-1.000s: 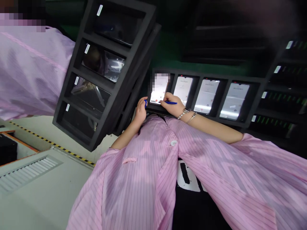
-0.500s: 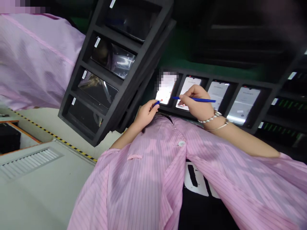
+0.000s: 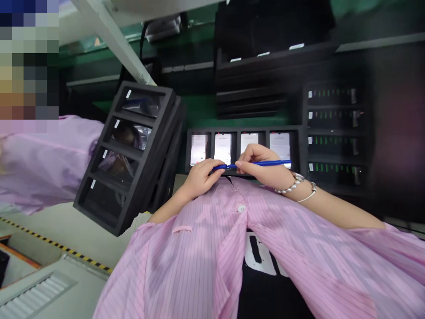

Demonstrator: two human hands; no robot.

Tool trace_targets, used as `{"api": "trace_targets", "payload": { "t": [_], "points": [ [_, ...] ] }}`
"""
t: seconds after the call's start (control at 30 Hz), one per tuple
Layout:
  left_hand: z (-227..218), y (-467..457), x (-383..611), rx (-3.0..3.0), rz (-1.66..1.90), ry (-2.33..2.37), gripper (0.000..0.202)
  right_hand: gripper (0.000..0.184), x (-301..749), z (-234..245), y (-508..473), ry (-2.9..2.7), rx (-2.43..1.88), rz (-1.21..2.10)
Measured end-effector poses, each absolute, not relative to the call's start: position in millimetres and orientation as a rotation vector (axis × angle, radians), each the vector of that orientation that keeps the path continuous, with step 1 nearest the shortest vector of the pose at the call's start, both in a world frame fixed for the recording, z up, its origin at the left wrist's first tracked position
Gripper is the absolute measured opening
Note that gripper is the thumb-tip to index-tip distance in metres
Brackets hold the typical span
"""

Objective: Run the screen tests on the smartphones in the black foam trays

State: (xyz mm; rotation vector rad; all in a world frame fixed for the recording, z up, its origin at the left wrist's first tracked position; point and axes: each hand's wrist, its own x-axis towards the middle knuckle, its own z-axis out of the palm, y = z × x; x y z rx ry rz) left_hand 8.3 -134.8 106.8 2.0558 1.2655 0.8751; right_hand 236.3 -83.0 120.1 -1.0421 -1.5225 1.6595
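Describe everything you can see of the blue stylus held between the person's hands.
The blue stylus is a long, thin, straight rod with a glossy, plastic-looking finish, tapering to a point at its far end. It lies almost level across the picture. The left hand grips the end nearest it, and the fingers of the right hand pinch it further along. A small round detail shows near the left hand, too small to identify. The pointed end crosses in front of the lower edge of a phone.

readable text: none | phone screens (image 3: 222, 149): lines of print too small to read | white labels (image 3: 128, 94) on black foam tray (image 3: 99, 221): nothing legible | white print (image 3: 257, 254) on black T-shirt (image 3: 268, 297): partly hidden, unreadable
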Motion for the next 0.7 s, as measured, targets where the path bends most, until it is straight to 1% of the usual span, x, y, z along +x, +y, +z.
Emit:
{"api": "trace_targets", "payload": {
  "t": [0.1,0.17,0.23,0.33,0.43,0.47,0.5,0.53,0.6,0.7],
  "points": [
    [123.8,-123.3,22.4,2.216,0.835,1.141,0.035,0.037,243.2,127.2,-83.1,-1.545,-0.982,1.645],
    [136.1,-116.7,34.2,2.315,0.835,1.069,0.037,0.033,247.1,133.9,-84.2,-1.573,-0.890,1.546],
    [147.1,-109.8,47.8,2.404,0.848,0.982,0.037,0.033,250.8,138.3,-85.2,-1.582,-0.786,1.453],
    [163.1,-89.7,68.8,2.520,0.790,0.855,0.035,0.036,254.6,134.7,-81.1,-1.504,-0.767,1.402],
    [186.3,-37.6,81.7,2.631,0.719,0.805,0.034,0.048,259.3,121.2,-66.2,-1.343,-0.818,1.434],
    [196.1,-10.0,82.1,2.650,0.770,0.845,0.035,0.052,262.8,116.6,-60.1,-1.293,-0.822,1.457],
    [206.4,22.4,80.3,2.632,0.911,0.970,0.037,0.054,267.7,113.1,-54.7,-1.252,-0.826,1.471],
    [216.6,58.8,76.2,2.554,1.094,1.166,0.038,0.054,273.7,111.1,-50.5,-1.215,-0.838,1.464],
    [234.6,136.5,62.1,2.420,1.374,1.355,0.039,0.048,287.5,112.3,-48.0,-1.178,-0.885,1.397],
    [251.2,237.8,34.9,2.329,1.496,1.490,0.029,0.043,304.7,123.8,-58.4,-1.226,-0.960,1.302]
  ]
}}
